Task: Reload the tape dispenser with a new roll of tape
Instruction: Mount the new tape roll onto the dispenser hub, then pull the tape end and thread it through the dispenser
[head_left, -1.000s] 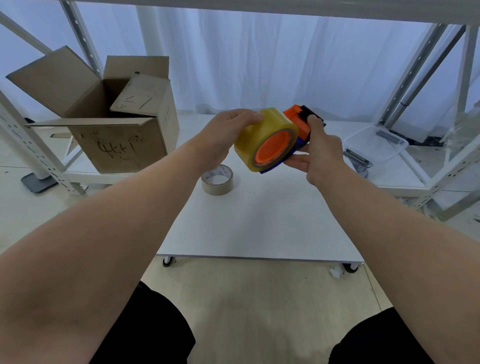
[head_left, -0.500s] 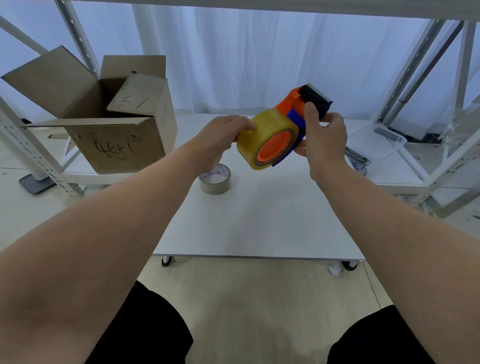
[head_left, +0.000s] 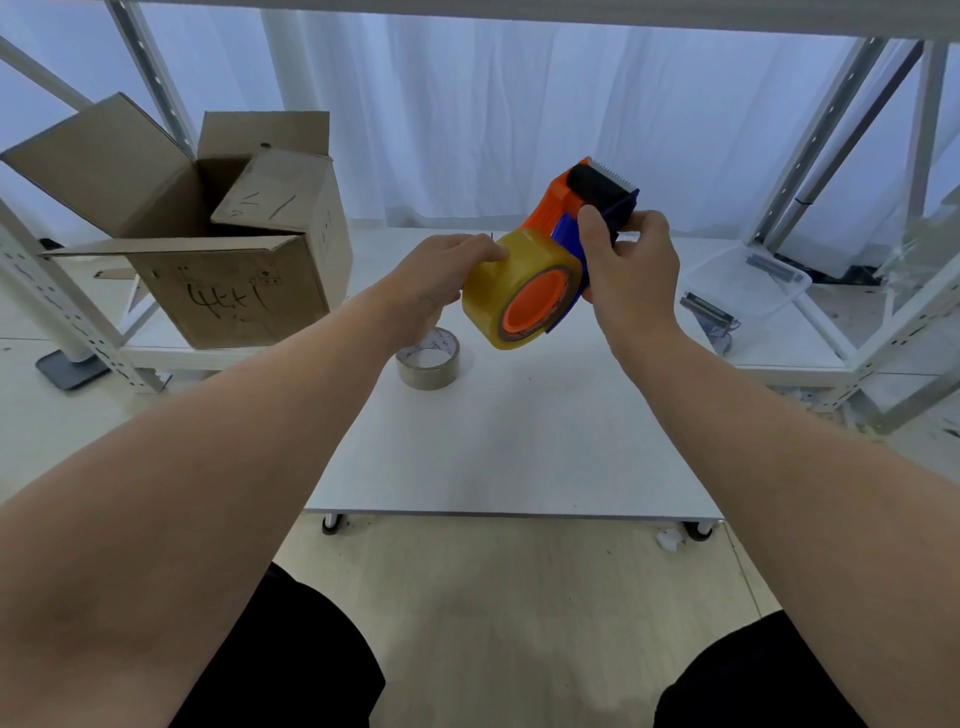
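Note:
I hold an orange and blue tape dispenser (head_left: 582, 208) in the air above the white table (head_left: 509, 441). A full yellowish roll of tape (head_left: 498, 280) sits on its orange hub. My right hand (head_left: 631, 270) grips the dispenser's blue frame just below the black roller and toothed blade, which point up and away. My left hand (head_left: 441, 275) rests its fingers on the top left of the roll. A nearly used-up roll (head_left: 428, 358) lies flat on the table under my left hand.
An open cardboard box (head_left: 208, 249) with handwriting stands on the low shelf to the left. A clear plastic tray (head_left: 748, 280) and a metal clip lie at the right. White shelf posts rise on both sides, with a curtain behind.
The dispenser has been tilted up, so its roller and blade now stand higher. My left hand has slid along the top of the roll. The spent roll has not moved.

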